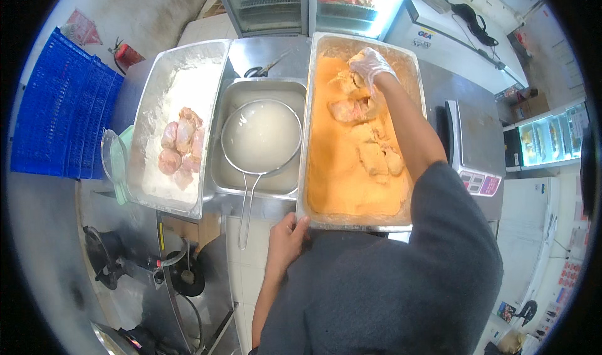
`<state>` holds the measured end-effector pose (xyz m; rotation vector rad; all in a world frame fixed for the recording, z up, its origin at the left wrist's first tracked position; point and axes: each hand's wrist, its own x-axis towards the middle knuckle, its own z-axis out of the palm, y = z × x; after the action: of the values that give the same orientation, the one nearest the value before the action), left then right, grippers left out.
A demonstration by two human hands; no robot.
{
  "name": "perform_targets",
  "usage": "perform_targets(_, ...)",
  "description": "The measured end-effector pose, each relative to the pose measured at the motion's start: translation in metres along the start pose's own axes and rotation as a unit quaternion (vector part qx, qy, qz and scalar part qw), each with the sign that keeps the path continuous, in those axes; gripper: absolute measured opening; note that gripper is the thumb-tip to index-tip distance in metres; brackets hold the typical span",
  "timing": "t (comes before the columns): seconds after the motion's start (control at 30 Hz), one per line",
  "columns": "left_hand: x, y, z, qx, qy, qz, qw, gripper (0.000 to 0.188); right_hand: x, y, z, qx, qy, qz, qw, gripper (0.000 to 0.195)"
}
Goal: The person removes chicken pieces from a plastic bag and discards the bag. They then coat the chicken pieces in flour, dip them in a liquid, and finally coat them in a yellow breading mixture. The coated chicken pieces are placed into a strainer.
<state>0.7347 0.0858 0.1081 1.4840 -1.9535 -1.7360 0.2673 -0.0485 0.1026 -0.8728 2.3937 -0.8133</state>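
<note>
My right hand (371, 66), in a clear plastic glove, grips a coated chicken piece (356, 59) at the far end of a deep metal pan (414, 84). Orange breading flour (334, 176) covers that pan's floor. Just below the hand a partly coated chicken piece (348, 111) still shows pink. Nearer to me lie several fully coated pieces (374, 157). My bare left hand (288, 237) holds the pan's near left corner, thumb against the rim. Left of the pan, a wire-handled strainer (261, 136) sits in a metal pan of cloudy liquid (221, 178).
Raw chicken pieces (184, 136) lie on white flour (162, 185) in the left pan. Behind the strainer are black-handled scissors (258, 71). A scale (479, 138) stands at the right, blue crates (66, 110) at the left. The strainer's handle (243, 214) overhangs the table edge.
</note>
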Motion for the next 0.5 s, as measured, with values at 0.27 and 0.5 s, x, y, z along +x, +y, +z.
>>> perform_targets(0.27, 0.0, -0.006, 0.0, -0.025, -0.021, -0.016, 0.999, 0.036, -0.005, 0.02, -0.013, 0.297, -0.066, 0.014, 0.952, 0.024)
perform_targets(0.5, 0.001, -0.002, -0.001, -0.036, -0.025, -0.035, 0.998, 0.036, -0.046, -0.025, -0.056, -0.009, 0.098, 0.012, 0.995, 0.023)
